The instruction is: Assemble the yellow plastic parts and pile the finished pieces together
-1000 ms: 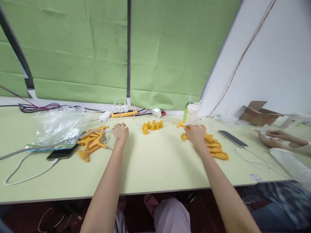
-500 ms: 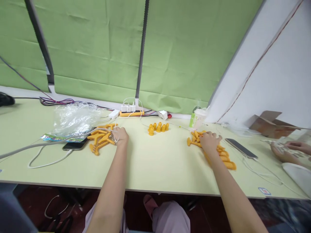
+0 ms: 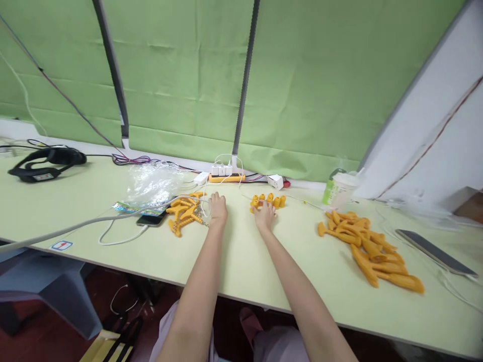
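Observation:
My left hand rests on the table just right of a heap of yellow T-shaped pieces with ribbed shafts and small chains. Its fingers are curled together, and anything inside them is hidden. At the middle of the table, my right hand reaches over a group of small yellow cup-like pieces, fingers apart and close to the front ones. Farther right lies a large pile of smooth, curved yellow handle-like pieces, with neither hand on it.
A dark phone and clear plastic bags lie left, crossed by a grey cable. Behind are a yellow power strip and a white adapter. A cup and another phone stand or lie right; a black headset sits far left.
My right hand has left the curved yellow pieces and moved left to the small cup-like ones. My left hand stays beside the chained pieces. The view has turned left.

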`<state>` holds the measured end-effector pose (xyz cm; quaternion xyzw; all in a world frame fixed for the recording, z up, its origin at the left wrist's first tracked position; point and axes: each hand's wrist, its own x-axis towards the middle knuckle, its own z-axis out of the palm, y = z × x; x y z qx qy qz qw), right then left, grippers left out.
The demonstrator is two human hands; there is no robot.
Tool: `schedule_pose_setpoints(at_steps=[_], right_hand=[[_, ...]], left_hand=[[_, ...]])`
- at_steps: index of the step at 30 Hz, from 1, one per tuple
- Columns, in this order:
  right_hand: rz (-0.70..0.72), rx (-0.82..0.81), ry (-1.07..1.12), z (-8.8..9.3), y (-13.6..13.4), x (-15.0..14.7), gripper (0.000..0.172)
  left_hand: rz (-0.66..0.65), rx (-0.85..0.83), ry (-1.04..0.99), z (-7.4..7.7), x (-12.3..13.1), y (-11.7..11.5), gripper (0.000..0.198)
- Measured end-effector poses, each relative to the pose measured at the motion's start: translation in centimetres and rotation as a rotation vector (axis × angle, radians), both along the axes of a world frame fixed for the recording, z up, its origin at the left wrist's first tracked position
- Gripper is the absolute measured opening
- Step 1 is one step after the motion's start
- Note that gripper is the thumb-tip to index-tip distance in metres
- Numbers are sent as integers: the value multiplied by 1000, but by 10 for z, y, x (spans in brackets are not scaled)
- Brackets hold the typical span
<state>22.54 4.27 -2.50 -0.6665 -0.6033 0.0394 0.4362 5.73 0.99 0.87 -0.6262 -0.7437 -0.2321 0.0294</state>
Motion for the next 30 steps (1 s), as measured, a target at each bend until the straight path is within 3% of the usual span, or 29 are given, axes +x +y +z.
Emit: schedule_pose_setpoints(at_steps=[3, 6, 9, 12, 15, 18, 23, 26, 30], right_hand=[[2, 61, 132, 2, -6, 10, 32], [93, 140, 215, 0, -23, 22, 41], [208, 125, 283, -2, -36, 33, 48], [278, 67, 364, -3, -36, 41, 53], [329, 18, 413, -5, -29, 41, 55], [371, 24, 416, -8, -24, 37, 52], [347, 21, 505, -14, -22, 35, 42], [333, -12, 558, -15, -22, 39, 42], [384, -18, 663, -8, -25, 43, 42]], left_hand=[[-11, -91, -64, 5, 3, -2, 42], [-73, -144, -131, 11, 2, -5, 41], [-261, -142, -207, 21, -11, -9, 41], [-422, -289, -215, 35, -40, -14, 31], [-352, -419, -39, 50, -73, -18, 24], [-270, -472, 121, 57, -91, -21, 19], [-308, -475, 311, 47, -83, -20, 28], [-331, -452, 283, 46, -73, -16, 26], [-445, -356, 86, 56, -51, -13, 8]])
